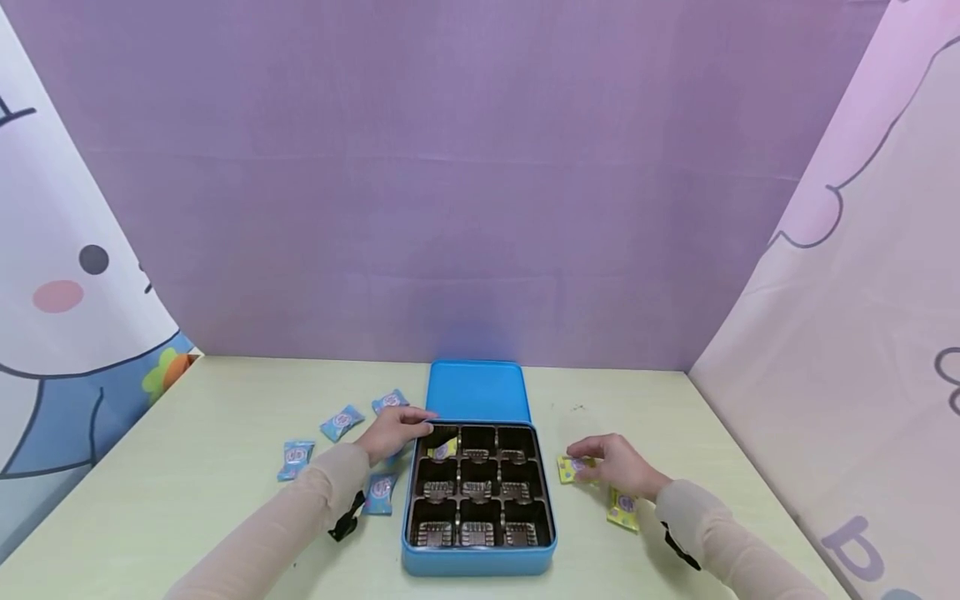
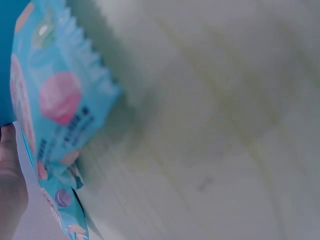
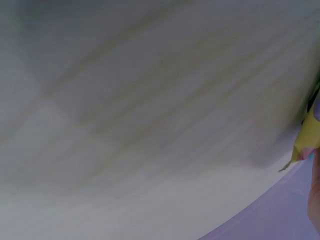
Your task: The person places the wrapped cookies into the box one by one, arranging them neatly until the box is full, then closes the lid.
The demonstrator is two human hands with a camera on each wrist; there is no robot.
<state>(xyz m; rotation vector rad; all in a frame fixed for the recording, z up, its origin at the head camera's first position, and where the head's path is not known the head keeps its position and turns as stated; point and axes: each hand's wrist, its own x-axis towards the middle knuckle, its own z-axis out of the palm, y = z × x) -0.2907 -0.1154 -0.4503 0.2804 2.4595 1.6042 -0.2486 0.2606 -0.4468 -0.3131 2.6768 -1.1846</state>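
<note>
One yellow packet (image 1: 567,471), apparently pinched by right hand (image 1: 619,467); straight-fingered left hand (image 1: 393,429) touches blue tin (image 1: 480,564).

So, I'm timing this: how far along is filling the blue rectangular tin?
Early, seemingly. Done: one yellow wrapped packet sits in the far-left compartment of the dark plastic tray. In hand: the right hand is at another yellow packet. Remaining: eight compartments look empty; a third yellow packet and blue wrapped packets lie outside.
</note>
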